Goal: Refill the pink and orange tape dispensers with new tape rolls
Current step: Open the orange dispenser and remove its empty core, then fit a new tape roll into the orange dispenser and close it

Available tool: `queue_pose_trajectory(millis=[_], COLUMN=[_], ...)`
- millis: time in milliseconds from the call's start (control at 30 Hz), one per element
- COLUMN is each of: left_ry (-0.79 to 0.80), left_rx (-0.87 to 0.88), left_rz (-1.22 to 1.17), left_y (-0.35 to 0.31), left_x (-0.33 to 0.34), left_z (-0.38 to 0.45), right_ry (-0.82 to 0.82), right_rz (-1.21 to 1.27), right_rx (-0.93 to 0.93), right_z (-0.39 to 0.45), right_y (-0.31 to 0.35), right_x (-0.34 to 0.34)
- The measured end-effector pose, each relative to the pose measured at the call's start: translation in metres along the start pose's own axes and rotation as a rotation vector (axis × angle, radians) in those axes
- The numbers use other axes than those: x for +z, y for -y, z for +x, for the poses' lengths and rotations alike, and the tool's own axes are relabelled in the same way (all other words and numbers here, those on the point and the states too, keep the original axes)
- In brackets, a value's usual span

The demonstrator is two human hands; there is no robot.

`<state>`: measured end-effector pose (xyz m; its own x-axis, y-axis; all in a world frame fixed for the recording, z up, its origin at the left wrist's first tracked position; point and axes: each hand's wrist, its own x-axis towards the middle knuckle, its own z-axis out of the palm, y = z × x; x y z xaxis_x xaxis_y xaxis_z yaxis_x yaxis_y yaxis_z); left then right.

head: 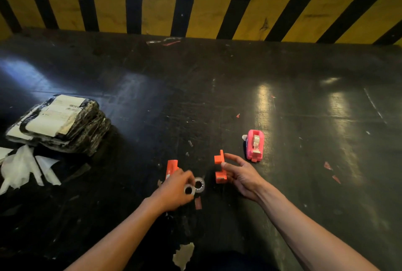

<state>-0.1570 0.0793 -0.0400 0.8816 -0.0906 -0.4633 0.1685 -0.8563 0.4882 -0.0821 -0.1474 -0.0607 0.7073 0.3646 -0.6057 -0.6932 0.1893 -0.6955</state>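
Observation:
The orange tape dispenser lies apart in two pieces on the dark floor: one orange piece [171,167] partly behind my left hand, another orange piece [220,167] beside my right hand. My left hand [177,190] pinches a clear tape roll [189,190]; a second clear roll [199,184] lies just right of it. My right hand [241,176] hovers with fingers spread, its thumb at the right orange piece, holding nothing that I can see. The pink tape dispenser [255,145] stands to the right with a roll of tape inside it.
A stack of black plastic-wrapped parcels with white labels [58,123] sits at the left, with crumpled white plastic [24,166] in front of it. Scraps of red paper and tape litter the floor. A yellow-and-black striped kerb [200,11] runs across the back.

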Motion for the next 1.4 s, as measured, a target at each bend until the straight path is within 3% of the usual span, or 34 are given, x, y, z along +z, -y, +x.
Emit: queue_pose_trajectory(millis=[67,167,267,433,667,933,1400], left_ry=[0.063,0.065,0.025,-0.194,-0.09,-0.143,-0.21], left_rx=[-0.001,-0.024,-0.025,0.011,-0.03,0.053,-0.142], left_rz=[0.184,0.253,0.24,0.079,0.09,-0.292,-0.968], left_y=[0.006,0.009,0.002,-0.016,-0.022,-0.019,-0.034], left_x=[0.013,0.025,0.025,0.017,0.015,0.014,0.006], left_z=[-0.007,-0.011,-0.011,0.008,0.035,0.029,0.03], right_ry=[-0.01,-0.007,-0.007,-0.026,-0.052,-0.074,-0.008], right_rz=[0.014,0.025,0.02,0.017,0.008,0.035,0.022], right_rx=[0.006,0.0,0.01,0.012,-0.019,0.004,-0.029], right_z=[0.001,-0.001,-0.003,-0.004,-0.008,-0.011,-0.017], right_y=[0.0,-0.001,-0.001,-0.001,0.003,-0.001,0.004], right_x=[0.0,0.003,0.003,0.002,-0.005,-0.01,0.004])
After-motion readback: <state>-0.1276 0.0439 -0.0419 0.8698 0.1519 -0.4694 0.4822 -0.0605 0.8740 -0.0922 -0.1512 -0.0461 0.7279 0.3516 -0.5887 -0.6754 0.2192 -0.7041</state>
